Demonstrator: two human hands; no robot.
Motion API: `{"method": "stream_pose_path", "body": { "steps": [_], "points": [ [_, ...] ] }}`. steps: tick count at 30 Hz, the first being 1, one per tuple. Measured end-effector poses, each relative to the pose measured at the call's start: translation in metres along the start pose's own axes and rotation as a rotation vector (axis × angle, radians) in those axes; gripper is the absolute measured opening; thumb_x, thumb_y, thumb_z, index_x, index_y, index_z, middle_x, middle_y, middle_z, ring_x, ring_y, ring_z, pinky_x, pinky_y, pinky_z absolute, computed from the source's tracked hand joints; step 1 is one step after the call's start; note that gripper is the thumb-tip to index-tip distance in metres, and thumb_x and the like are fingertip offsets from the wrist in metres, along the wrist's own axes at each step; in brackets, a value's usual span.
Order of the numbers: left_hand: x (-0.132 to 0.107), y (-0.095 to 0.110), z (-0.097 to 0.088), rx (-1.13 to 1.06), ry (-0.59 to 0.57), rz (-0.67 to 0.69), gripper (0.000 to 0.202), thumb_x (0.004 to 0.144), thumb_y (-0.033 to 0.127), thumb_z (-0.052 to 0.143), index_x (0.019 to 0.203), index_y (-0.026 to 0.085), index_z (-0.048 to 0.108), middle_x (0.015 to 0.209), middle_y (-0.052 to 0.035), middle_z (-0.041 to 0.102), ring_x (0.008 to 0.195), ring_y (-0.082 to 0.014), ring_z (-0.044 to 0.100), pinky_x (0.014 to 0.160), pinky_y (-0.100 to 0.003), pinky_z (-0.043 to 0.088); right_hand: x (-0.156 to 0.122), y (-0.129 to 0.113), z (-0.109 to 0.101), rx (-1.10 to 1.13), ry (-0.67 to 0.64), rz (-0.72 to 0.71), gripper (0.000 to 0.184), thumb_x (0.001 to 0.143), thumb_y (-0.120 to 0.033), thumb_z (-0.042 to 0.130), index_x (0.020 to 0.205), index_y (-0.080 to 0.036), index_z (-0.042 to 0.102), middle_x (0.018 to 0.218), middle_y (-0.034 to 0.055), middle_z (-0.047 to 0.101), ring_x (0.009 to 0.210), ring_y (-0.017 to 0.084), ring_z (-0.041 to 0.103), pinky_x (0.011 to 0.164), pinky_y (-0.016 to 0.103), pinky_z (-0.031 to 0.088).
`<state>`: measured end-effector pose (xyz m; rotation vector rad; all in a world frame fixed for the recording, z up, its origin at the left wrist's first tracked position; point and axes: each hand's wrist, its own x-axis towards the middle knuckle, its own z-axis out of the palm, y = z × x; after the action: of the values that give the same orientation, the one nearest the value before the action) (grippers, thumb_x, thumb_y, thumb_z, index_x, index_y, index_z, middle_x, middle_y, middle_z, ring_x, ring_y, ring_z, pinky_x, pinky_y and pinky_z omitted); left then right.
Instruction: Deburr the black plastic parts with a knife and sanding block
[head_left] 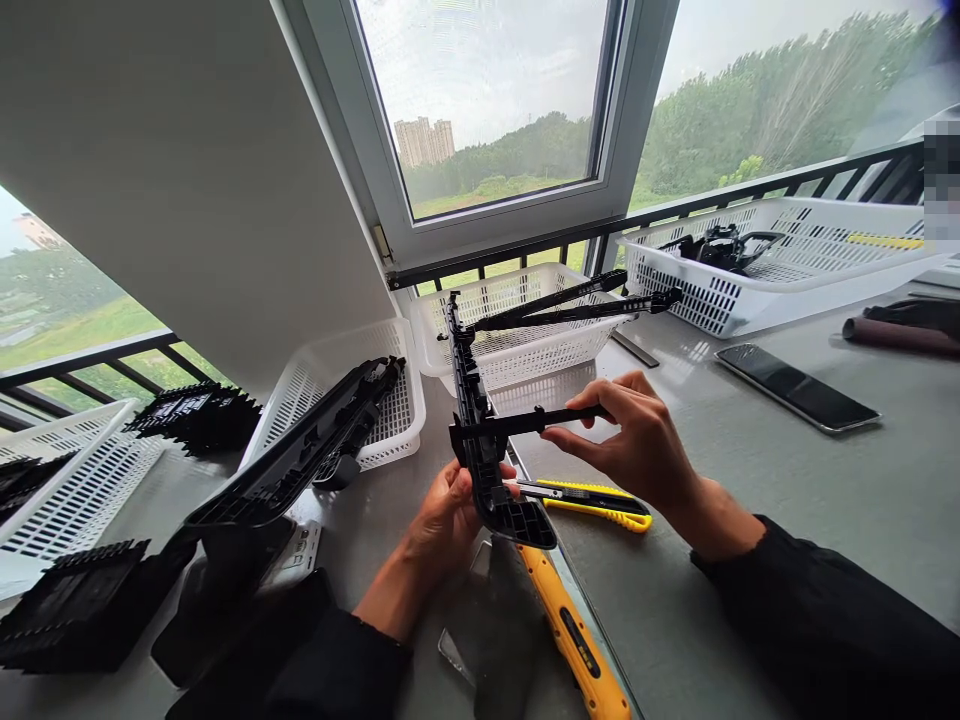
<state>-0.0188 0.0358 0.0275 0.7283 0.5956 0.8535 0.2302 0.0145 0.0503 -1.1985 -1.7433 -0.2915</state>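
While the left hand point(450, 515) grips the lower end of a long black ribbed plastic moulding point(474, 420), fingers closed around its rounded foot so that the piece stands nearly upright between the two hands, the right hand point(637, 440) pinches the beam of a black sliding caliper point(525, 425) — thumb below, fingers curled on top — and the caliper's jaws sit across the moulding's edge just above the left hand's fingertips. Directly beneath the right hand, flat on the grey worktop point(825, 510), lies a yellow-and-black utility knife point(592, 500), its blade end pointing toward the left hand and close to it. A second, larger yellow utility knife point(574, 640) lies below the left hand, running toward the near edge of the worktop. Beyond the hands, past the top of the moulding, stands a white perforated plastic basket point(525, 320) with two slim black bars point(577, 305) resting across its rim. To the left of the left hand another long black moulded part point(300, 455) leans out of a second white basket point(337, 400), and further left sit stacks of black ribbed pieces point(82, 600). Off to the right of the right hand a dark smartphone point(795, 385) lies face up on the worktop, well apart from both hands — behind it is a wide white basket point(772, 265) with dark parts inside.
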Motion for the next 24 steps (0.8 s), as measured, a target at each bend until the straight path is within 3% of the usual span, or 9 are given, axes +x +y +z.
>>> {"method": "stream_pose_path", "body": {
  "steps": [18, 24],
  "points": [
    [0.0015, -0.0018, -0.0035, -0.006, -0.022, -0.005, 0.060, 0.064, 0.056, 0.100, 0.097, 0.013, 0.077, 0.098, -0.0103, 0.082, 0.077, -0.0203, 0.078, 0.066, -0.026, 0.065, -0.0029, 0.0026, 0.0003, 0.015, -0.033, 0.075, 0.032, 0.095, -0.052, 0.080, 0.088, -0.025, 0.064, 0.064, -0.0045, 0.062, 0.060, 0.018, 0.055, 0.069, 0.037, 0.045],
    [-0.0003, 0.0019, 0.0001, -0.005, -0.096, -0.047, 0.054, 0.066, 0.048, 0.101, 0.101, 0.014, 0.076, 0.095, -0.0090, 0.082, 0.077, -0.0217, 0.080, 0.069, -0.028, 0.066, -0.0011, 0.0043, 0.0009, -0.024, 0.039, 0.038, 0.036, 0.099, -0.058, 0.074, 0.091, -0.025, 0.064, 0.069, -0.0024, 0.065, 0.065, 0.019, 0.059, 0.071, 0.038, 0.046]
  ]
}}
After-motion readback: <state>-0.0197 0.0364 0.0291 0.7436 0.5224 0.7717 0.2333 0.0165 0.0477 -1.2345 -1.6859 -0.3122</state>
